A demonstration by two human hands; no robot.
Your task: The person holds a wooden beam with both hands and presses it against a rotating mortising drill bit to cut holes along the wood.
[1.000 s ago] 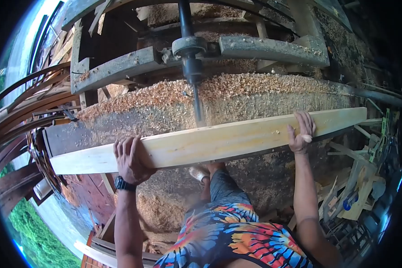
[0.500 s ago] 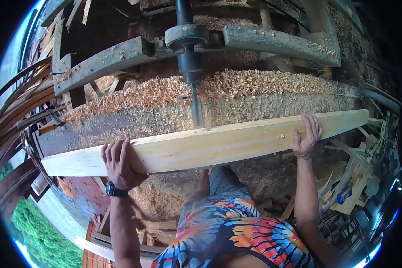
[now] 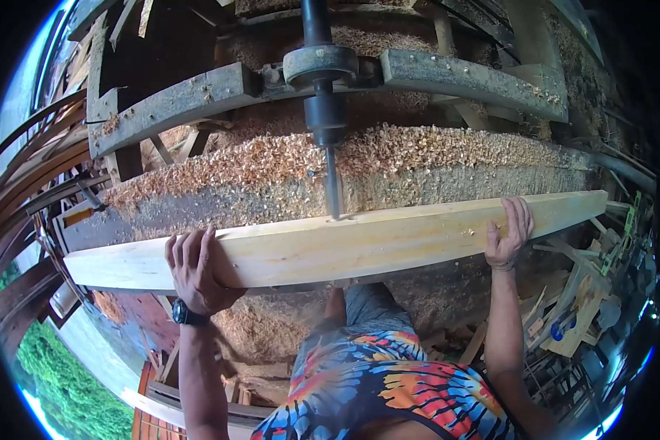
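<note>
A long pale wooden beam (image 3: 359,246) lies across the machine table in front of me. My left hand (image 3: 200,270), with a dark watch at the wrist, grips the beam left of its middle, thumb on the near face and fingers over the top edge. Toward the right end my right hand (image 3: 512,231) is closed over the beam in the same manner. A drill bit (image 3: 333,183) in a dark chuck (image 3: 325,117) points at the beam's far edge, and its tip meets the wood beside a small notch or hole.
Wood shavings (image 3: 433,150) are heaped along the back of the table (image 3: 147,213). Behind it, a timber frame (image 3: 477,77) carries the drill's bearing (image 3: 320,66). Scrap wood (image 3: 579,315) lies at the right, and dark curved strips (image 3: 29,169) stand at the left.
In view, the drill and frame have shifted slightly right and down. The bit now meets the beam's far edge, where a small notch shows. Both hands keep their hold.
</note>
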